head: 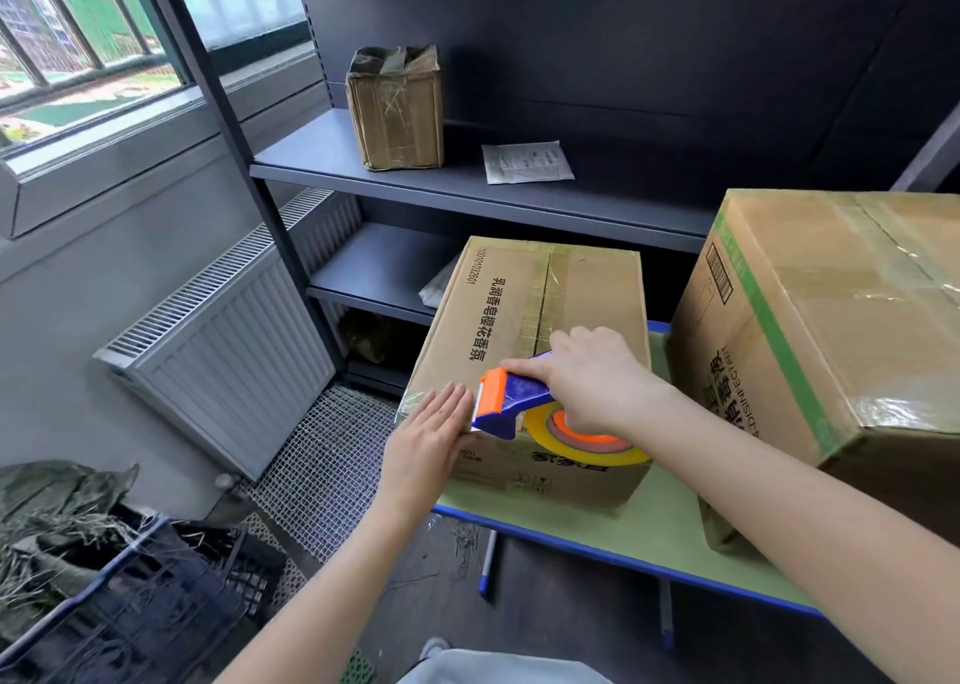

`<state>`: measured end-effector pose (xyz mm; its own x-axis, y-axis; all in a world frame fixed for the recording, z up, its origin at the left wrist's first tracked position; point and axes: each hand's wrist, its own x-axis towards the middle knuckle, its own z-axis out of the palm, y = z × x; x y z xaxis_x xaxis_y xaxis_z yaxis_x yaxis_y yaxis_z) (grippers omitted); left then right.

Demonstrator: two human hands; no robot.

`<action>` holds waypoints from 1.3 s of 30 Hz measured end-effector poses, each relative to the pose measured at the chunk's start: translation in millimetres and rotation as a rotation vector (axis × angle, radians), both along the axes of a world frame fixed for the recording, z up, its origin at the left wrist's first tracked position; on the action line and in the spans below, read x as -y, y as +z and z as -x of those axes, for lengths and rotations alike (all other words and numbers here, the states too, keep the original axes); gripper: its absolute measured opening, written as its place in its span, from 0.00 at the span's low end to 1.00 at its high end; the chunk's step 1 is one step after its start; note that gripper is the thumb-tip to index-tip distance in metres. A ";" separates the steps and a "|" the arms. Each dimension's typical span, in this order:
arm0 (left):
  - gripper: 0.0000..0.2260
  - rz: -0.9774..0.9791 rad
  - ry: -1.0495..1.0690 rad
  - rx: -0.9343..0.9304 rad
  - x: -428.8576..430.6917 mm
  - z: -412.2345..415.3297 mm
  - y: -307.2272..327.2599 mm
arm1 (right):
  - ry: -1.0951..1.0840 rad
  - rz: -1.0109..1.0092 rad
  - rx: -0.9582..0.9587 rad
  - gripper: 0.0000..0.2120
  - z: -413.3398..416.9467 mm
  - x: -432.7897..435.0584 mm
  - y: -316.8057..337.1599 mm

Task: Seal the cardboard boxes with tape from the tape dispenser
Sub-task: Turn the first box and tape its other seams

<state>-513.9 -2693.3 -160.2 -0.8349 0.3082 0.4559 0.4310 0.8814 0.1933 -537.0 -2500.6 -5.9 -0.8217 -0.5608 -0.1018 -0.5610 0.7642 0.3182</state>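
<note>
Two bare forearms reach in from below toward the printed brown cardboard box [540,298] standing on the green, blue-edged table [649,522]. At that box's near top edge, the right hand [592,376] has its fingers wrapped round the handle of the blue-and-orange plastic tape dispenser [511,402]. The dispenser's yellowish tape roll [582,436] hangs over the box's near face.

The dispenser's orange cutter end points left, along the near edge. The left hand [428,434] lies just beside it with straight fingers, flat on the box's near-left corner, so it is the nearer hand for pressing tape down there.

The box's taped centre seam runs lengthwise away from the person. The dispenser sits at its near end, so my guess is the strip is being finished or cut here.

Count: three cardboard boxes, namely this one, a larger taped box [831,319] to its right, and a small one [397,106] on the dark shelf [519,194] behind it. One dispenser, one roll.
</note>
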 end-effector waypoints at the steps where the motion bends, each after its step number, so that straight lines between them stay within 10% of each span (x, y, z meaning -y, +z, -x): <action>1: 0.20 0.011 0.005 -0.033 1.8 1.2 -0.3 | 0.003 -0.007 0.000 0.31 1.1 0.8 0.6; 39: 0.20 -0.020 -0.016 0.079 56.0 47.2 11.2 | -0.091 0.053 0.284 0.34 13.0 -43.2 29.9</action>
<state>-561.0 -2749.3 -149.0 -0.8636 0.3137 0.3946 0.4279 0.8701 0.2447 -550.0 -2457.4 24.1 -0.8117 -0.4970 -0.3068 -0.5503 0.8267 0.1168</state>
